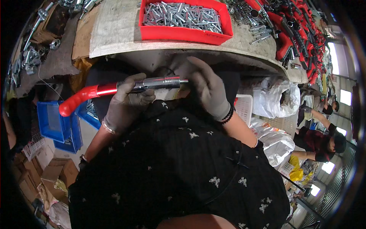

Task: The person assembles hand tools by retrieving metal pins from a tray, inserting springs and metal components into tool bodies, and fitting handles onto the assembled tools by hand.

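My left hand (129,95), in a grey glove, is closed around a shiny metal tube tool (162,83) with a curved red handle (79,100). Its exact kind is not plain. The tool lies nearly level, handle to the left, and a thin metal pin (184,81) sticks out of its right end. Beside that pin is my right hand (209,89), gloved too, its fingers smeared by motion. Whether it holds anything is hidden. Beyond both hands, a red bin (187,33) full of short metal pins (183,17) stands on the bench.
Many red-handled tools (284,44) are heaped at the bench's right, near loose springs and metal parts (261,34). More metal fittings (32,57) lie far left. Blue bins (53,122) stand low on the left. White sacks (274,101) and another person (322,145) are at the right.
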Demonstrator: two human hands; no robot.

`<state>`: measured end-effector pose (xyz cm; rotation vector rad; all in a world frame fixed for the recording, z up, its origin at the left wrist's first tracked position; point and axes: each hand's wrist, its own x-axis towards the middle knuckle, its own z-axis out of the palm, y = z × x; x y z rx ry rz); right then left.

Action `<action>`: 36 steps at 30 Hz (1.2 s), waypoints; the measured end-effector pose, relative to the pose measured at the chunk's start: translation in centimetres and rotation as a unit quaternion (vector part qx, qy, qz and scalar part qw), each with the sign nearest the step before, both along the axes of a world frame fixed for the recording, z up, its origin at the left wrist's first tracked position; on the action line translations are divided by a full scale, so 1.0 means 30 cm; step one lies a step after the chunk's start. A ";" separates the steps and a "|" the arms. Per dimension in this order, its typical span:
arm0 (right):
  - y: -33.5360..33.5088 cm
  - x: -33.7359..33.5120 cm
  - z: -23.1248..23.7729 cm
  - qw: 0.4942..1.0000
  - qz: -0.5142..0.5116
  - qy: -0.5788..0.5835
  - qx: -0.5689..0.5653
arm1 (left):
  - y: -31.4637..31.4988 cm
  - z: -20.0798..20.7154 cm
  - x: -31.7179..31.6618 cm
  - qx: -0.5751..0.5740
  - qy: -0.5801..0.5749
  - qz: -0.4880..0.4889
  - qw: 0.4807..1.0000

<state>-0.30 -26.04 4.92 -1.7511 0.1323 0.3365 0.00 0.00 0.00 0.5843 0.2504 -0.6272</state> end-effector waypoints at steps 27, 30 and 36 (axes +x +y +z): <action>-0.174 0.106 -0.036 0.984 0.095 0.096 -0.113 | -0.171 -0.105 0.292 0.634 -0.465 -0.411 0.462; -0.165 0.163 -0.098 0.978 0.115 0.095 -0.148 | -0.123 -0.326 0.332 0.642 -0.431 -0.344 0.532; -0.207 0.213 -0.231 0.897 0.209 0.081 -0.382 | -0.092 -0.345 0.420 0.582 -0.366 -0.144 0.712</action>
